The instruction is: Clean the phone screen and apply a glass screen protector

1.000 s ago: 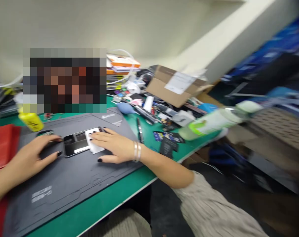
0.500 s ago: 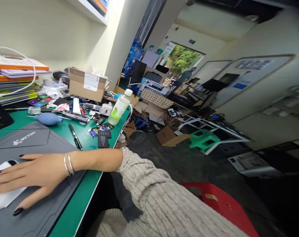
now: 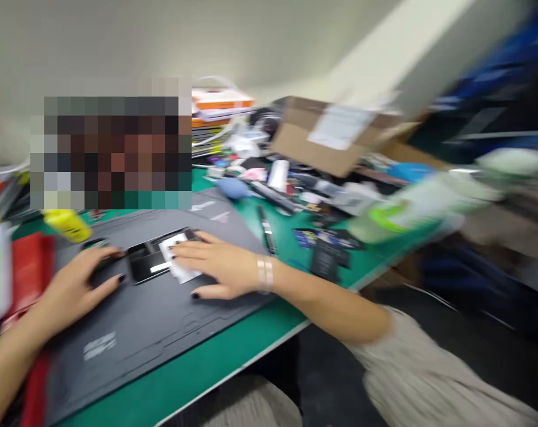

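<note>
A dark, glossy phone lies on the grey work mat, with light reflected on its face. My right hand, wearing two silver bangles, rests flat with fingers stretched over a white cloth at the phone's right end. At the phone's left side, my left hand has its thumb and forefinger apart and pointing toward it. Its other fingers are partly hidden. A dark round item sits just beyond the left fingers, too blurred to name.
Beyond the mat lie a blue blower bulb, a pen and black phone batteries. A drink bottle stands right, before a cardboard box. Left are a yellow container and a red item.
The view has swung left from the room to the desk, bringing my left hand and the phone into sight. My right hand still lies on the white cloth.
</note>
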